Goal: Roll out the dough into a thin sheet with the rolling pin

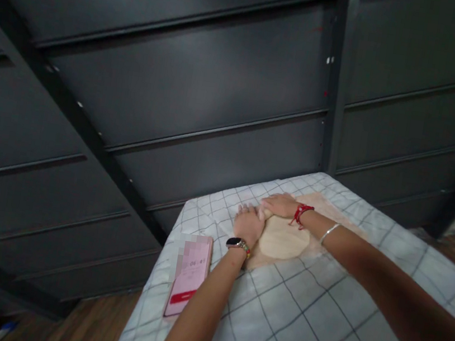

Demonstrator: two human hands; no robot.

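A flat round disc of pale dough [285, 239] lies on a floured patch of a checked white cloth [295, 321] that covers a small table. My left hand [249, 223], with a watch on its wrist, presses palm down on the left edge of the dough, fingers flat. Just beyond it, my right hand [279, 205], with a red thread band and a silver bangle on its wrist, lies flat over the far edge of the dough. Both hands touch each other. A rolling pin may lie under them, but I cannot make one out.
A phone [189, 275] with a pink screen lies on the cloth near the table's left edge. Dark metal panelling [222, 90] stands close behind the table. Wooden floor [82, 325] shows at the lower left and right.
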